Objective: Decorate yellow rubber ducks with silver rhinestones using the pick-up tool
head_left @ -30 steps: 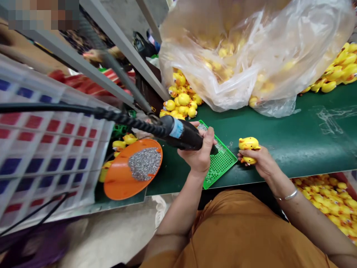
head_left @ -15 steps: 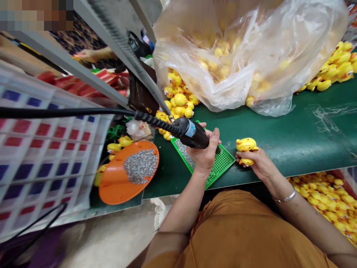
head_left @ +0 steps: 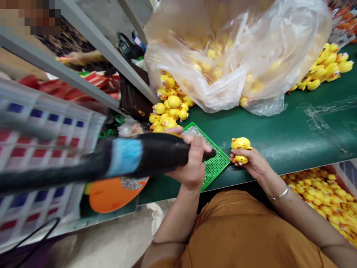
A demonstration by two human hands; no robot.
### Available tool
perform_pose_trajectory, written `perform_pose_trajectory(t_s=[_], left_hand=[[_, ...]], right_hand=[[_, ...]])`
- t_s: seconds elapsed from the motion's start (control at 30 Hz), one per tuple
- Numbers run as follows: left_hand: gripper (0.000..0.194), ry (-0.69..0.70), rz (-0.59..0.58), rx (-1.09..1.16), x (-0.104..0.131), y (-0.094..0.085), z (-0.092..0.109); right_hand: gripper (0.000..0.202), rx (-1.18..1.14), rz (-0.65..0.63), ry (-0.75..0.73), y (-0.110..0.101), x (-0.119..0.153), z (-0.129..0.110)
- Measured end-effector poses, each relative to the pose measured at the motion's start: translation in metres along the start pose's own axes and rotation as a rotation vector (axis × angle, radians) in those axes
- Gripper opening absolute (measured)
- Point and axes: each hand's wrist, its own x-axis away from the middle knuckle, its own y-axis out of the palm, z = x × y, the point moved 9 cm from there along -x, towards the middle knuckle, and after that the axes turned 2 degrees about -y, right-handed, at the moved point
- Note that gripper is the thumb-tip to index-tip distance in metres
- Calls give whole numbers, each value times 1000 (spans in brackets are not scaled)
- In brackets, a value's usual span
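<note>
The left hand point(head_left: 193, 163) is wrapping around the black tool point(head_left: 158, 152). Right of the green tray point(head_left: 214, 169), the right hand point(head_left: 258, 162) is pinching 1 yellow toy point(head_left: 241, 142), which is showing on the grip's far and near sides.

Glossy plastic toy point(head_left: 241, 142), matt plastic tool point(head_left: 161, 152)

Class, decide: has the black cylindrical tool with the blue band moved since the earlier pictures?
Yes. Against the shallow orange bowl, the rear of the black tool has swung leftward in view and now hides the bowl's upper part.
</note>
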Motion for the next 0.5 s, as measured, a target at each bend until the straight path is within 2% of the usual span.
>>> perform_pose_trajectory(t_s=[0.07,0.17,0.3,0.37,0.43,0.5], left_hand=[[29,30,-63,84,3,8,25],[20,-44,-203,53,14,22,40],[23,-110,-354,96,28,31,36],[13,-83,-409,118,31,35,33],[5,-50,-436,112,31,39,31],[11,-40,-434,108,30,41,29]], right_hand=[[32,-17,4,7,1,0,1],[35,-26,12,-9,3,0,0],[36,-10,36,-70,3,1,-4],[37,-1,56,-93,2,1,-5],[37,2,70,-109,1,2,-6],[37,3,70,-120,2,3,-7]])
